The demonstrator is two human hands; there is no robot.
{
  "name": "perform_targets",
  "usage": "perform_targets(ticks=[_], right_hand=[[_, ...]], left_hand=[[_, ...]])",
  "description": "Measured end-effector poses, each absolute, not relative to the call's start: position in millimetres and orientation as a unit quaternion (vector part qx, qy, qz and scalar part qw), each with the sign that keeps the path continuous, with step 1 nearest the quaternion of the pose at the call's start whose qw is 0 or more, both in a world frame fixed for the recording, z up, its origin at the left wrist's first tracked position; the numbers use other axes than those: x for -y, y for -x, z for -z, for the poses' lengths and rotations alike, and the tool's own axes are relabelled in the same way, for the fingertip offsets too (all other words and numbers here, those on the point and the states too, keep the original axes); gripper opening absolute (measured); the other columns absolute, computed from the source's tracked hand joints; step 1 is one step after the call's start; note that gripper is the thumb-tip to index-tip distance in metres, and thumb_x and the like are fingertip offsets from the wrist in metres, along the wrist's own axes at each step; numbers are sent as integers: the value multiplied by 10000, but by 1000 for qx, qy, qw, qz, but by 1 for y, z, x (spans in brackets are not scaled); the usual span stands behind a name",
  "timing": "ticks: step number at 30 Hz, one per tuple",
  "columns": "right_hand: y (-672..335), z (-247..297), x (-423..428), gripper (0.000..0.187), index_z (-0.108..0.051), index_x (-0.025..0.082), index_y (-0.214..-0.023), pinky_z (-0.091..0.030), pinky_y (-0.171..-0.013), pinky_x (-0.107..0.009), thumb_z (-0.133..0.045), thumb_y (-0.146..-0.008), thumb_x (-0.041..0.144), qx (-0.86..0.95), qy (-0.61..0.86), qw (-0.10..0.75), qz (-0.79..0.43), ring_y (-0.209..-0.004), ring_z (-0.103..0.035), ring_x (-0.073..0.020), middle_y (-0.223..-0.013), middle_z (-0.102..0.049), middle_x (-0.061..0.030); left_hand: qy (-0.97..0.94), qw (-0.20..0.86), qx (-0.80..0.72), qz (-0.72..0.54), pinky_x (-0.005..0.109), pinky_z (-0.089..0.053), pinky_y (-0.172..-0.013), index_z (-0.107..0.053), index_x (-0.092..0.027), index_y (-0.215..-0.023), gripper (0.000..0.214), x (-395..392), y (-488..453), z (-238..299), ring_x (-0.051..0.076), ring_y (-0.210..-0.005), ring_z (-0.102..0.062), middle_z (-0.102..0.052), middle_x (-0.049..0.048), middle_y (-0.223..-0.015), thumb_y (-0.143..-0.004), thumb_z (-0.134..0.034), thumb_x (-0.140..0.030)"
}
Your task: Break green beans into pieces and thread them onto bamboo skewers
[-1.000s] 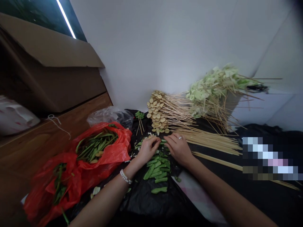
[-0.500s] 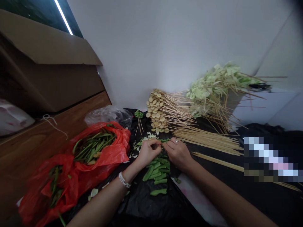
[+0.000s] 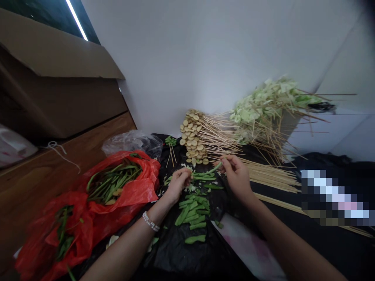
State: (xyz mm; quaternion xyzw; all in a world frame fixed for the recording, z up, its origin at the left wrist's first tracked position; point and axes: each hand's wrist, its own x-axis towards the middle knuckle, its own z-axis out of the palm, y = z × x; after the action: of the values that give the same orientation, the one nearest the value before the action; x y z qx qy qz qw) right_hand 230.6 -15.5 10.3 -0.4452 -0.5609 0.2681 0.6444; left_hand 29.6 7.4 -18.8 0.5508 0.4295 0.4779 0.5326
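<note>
A person's right hand (image 3: 236, 176) is pulling away from the left hand (image 3: 178, 184), its grip pinching a green bean (image 3: 215, 168) above a black plastic sheet (image 3: 172, 257). The left grip is curling closed, its contents hidden, beside cut bean pieces (image 3: 190, 214) and a red bag (image 3: 140, 187).

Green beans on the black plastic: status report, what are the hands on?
Right hand: fingers pinching a green bean. Left hand: curled by the bean strips, grip unclear. Skewers beside right hand; red bag left of left hand.
</note>
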Motion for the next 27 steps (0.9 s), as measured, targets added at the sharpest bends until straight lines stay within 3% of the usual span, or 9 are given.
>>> perform_targets(ticks=[3, 7, 11, 13, 15, 18, 21, 23, 27], right_hand=[[-233, -11, 10, 247, -559, 206, -903, -474, -520, -252, -583, -817, 436, 516, 418, 656, -357, -584, -576, -130, -725, -667, -9], [-227, -7, 10, 266, -554, 206, -889, -478, -525, -253, -607, -791, 447, 504, 413, 654, -384, -586, -580, -127, -724, -668, -8], [-224, -1, 12, 255, -553, 203, -936, -491, -571, -281, -554, -833, 437, 531, 429, 626, -378, -614, -594, -143, -748, -667, -19], [-227, 0, 12, 215, -563, 204, -989, -500, -658, -324, -494, -877, 373, 571, 451, 613, -309, -743, -616, -176, -851, -674, -50], [-232, 0, 14, 198, -591, 207, -1008, -464, -809, -387, -433, -896, 252, 631, 479, 587, -167, -939, -584, -213, -995, -656, -77], [-233, -3, 19, 249, -641, 209, -952, -349, -931, -441, -433, -853, 114, 738, 483, 471, 31, -1079, -484, -250, -1094, -626, -79], [-225, -4, 26, 236, -629, 205, -1041, -329, -874, -425, -503, -853, 139, 825, 453, 322, 107, -1033, -472, -261, -1050, -632, -87], [-217, -3, 30, 184, -632, 187, -1003, -331, -811, -403, -519, -862, 151, 858, 430, 248, 131, -955, -480, -254, -946, -633, -94], [-212, 0, 33, 137, -640, 167, -844, -328, -730, -372, -513, -864, 119, 874, 409, 205, 162, -848, -464, -243, -803, -605, -92]], left_hand=[[-616, 492, -425, -445, 190, -297, -449, -591, -129, -639, 314, -5, -30, 15, 68, -458, -409, -491, -27, -522, -822, -532, -377], [-670, 474, -397, -411, 204, -340, -461, -664, -126, -1006, 387, 3, -36, 10, 77, -481, -452, -606, 11, -696, -825, -556, -451], [-707, 435, -396, -392, 213, -364, -475, -689, -130, -867, 333, 5, -38, 12, 89, -494, -462, -614, 20, -694, -808, -592, -443], [-734, 382, -399, -396, 222, -389, -522, -689, -137, -791, 312, 3, -36, 13, 105, -532, -501, -624, 24, -685, -836, -567, -422], [-760, 318, -403, -398, 238, -418, -599, -699, -151, -814, 286, 2, -33, 13, 132, -612, -556, -648, 31, -702, -863, -544, -386], [-801, 228, -401, -381, 261, -431, -693, -706, -163, -861, 251, 2, -31, 10, 160, -724, -595, -672, 47, -762, -891, -517, -326], [-839, 167, -380, -353, 268, -434, -705, -700, -167, -884, 242, 5, -31, 10, 167, -753, -592, -660, 61, -787, -907, -490, -285], [-855, 144, -364, -339, 267, -437, -696, -695, -176, -920, 253, 7, -32, 11, 169, -761, -586, -645, 64, -792, -919, -462, -272], [-872, 128, -353, -313, 266, -433, -683, -679, -178, -964, 268, 13, -33, 8, 166, -756, -571, -623, 64, -796, -933, -425, -259]])
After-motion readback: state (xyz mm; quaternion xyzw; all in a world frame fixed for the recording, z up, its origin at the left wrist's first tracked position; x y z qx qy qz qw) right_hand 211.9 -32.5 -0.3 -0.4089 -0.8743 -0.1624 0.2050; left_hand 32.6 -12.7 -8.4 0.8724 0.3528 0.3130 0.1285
